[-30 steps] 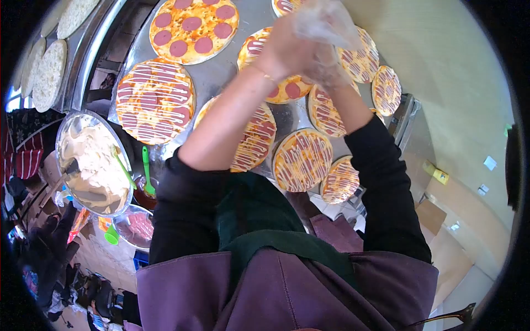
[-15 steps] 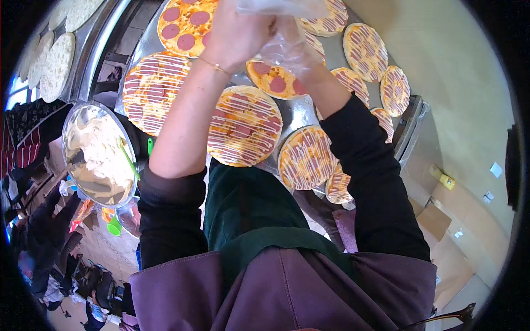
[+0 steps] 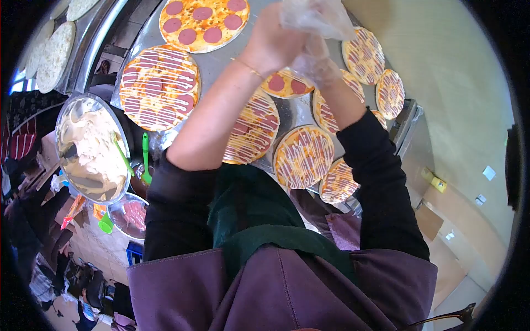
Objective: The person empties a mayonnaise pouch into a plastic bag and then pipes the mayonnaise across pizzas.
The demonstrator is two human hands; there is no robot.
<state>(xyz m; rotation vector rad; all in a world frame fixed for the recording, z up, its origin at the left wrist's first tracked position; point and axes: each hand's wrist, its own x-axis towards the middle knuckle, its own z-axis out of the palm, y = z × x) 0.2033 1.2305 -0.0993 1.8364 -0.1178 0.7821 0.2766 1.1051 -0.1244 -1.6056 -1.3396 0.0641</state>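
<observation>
Head view: clear plastic (image 3: 317, 19), one crumpled piece, at the far side of the paired hands; long axis indeterminate. Left hand (image 3: 276, 44), bare, and right hand (image 3: 317, 63), plastic-covered, close together beside it; neither clearly nearer. Fingers: hidden, whether parted or clamped cannot be told. Partly hidden pizza (image 3: 295, 87), sausage-topped: on the counter (image 3: 212, 69), its visible edge between the wrists, on the body side of the hands. Striped pizza (image 3: 160, 88): left of the left forearm.
</observation>
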